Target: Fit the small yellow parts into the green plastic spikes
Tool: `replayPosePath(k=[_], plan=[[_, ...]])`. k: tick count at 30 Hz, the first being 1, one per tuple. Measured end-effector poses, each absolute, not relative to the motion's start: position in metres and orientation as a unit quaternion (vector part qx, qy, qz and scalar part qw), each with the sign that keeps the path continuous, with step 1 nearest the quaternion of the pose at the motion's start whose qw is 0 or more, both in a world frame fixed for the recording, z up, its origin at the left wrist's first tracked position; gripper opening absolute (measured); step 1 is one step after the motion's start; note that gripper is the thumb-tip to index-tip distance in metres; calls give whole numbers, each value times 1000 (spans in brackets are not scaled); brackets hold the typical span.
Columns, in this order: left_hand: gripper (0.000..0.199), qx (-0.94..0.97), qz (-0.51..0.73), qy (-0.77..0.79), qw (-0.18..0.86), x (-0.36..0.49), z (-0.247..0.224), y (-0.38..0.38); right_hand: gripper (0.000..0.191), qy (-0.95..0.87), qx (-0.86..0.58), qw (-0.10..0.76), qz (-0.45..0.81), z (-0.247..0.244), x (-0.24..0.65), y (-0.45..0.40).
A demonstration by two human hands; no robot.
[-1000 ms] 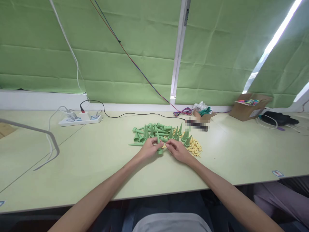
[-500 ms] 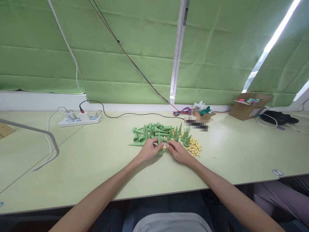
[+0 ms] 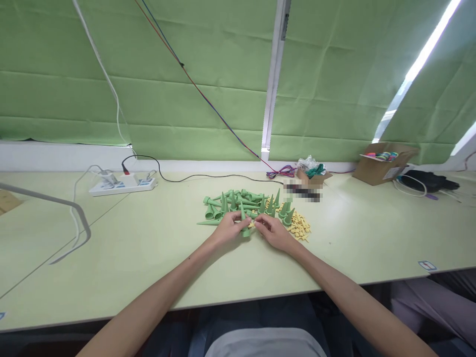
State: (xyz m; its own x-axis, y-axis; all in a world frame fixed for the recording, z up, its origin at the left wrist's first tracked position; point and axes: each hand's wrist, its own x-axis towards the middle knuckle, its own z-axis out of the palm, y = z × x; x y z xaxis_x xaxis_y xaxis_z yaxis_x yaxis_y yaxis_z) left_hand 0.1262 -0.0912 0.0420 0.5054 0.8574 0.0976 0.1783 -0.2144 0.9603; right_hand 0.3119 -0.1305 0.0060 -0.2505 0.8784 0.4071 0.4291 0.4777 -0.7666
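Note:
My left hand (image 3: 229,227) is closed around a green plastic plant-watering spike (image 3: 243,212), its point up and its wide round end low, near the tabletop. My right hand (image 3: 274,232) pinches at a small yellow plastic piece (image 3: 251,225) right beside that spike; the fingertips partly hide it. Behind my hands lies a pile of similar green spikes (image 3: 248,196), some on their sides and some standing point up. To the right of my right hand spread many loose yellow cross-shaped pieces (image 3: 299,227), with a few upright green spikes (image 3: 288,217) at their edge.
A white power strip (image 3: 124,185) sits at the back left, its black cable running along the table (image 3: 156,248). At the back are a small open carton (image 3: 314,178), a larger cardboard box (image 3: 383,168) and a black pouch (image 3: 426,181). A grey bent bar (image 3: 84,223) crosses at left.
The spike in my left hand has tilted slightly, its tip leaning left, and its wide end shows more. My right fingertips have shifted only a little.

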Motion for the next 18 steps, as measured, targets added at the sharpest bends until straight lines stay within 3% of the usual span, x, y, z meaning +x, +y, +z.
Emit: replayPosePath(k=[6,18], plan=[[33,681,319,390,531,127,43,-91,20,-748,-415,431,286,4,313,-131],[30,691,308,386,528,127,43,-91,17,-763,-417,447,211,7,313,-131]])
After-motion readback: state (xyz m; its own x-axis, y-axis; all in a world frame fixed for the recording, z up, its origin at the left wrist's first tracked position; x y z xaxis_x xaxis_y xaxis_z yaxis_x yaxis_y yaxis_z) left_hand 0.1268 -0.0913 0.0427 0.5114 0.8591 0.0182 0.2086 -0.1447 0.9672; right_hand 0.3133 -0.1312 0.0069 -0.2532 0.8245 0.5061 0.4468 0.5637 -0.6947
